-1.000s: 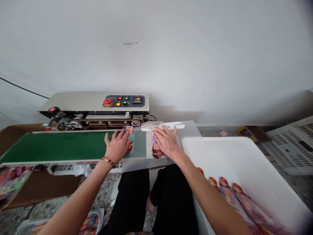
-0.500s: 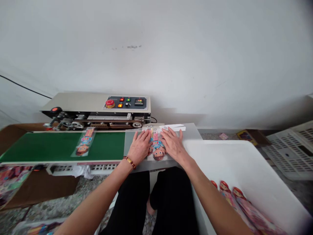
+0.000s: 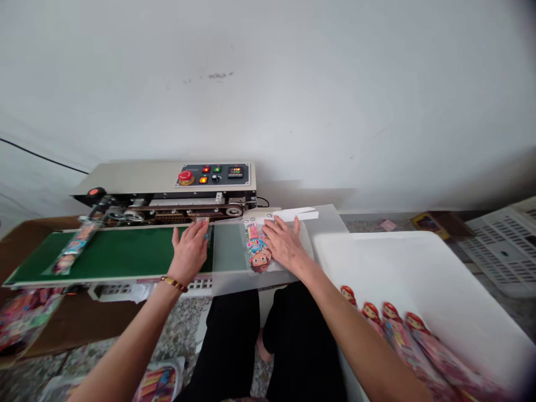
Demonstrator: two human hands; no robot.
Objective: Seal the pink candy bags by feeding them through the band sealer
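I see my left hand (image 3: 190, 249) lying flat on the right end of the green belt (image 3: 113, 251), fingers spread wide and gripping nothing; a sliver of a packet shows just under its fingertips, next to the slot of the sealing machine (image 3: 167, 187), but most of it is hidden, so I cannot tell whether the hand presses on it. A beaded bracelet (image 3: 173, 283) sits on that wrist. My right hand (image 3: 285, 245) is also open and flat, resting on the pale feed plate (image 3: 228, 262) to the right of the belt, its fingers touching the right edge of a clear packet (image 3: 257, 249) with a cartoon face printed on it. That packet lies lengthwise on the plate, between my two hands, its top end toward the machine's mouth. At the far left end of the belt another packet (image 3: 69, 251) lies tilted, close to the machine's rollers. On my right stands a white tub (image 3: 397, 262), and along its near side a row of packets (image 3: 397, 329) shows red-haired faces side by side. The machine's control panel (image 3: 213, 174) carries a red button and several lit lamps. A cardboard box (image 3: 50, 329) sits below the belt on the left, with colourful packets in it.
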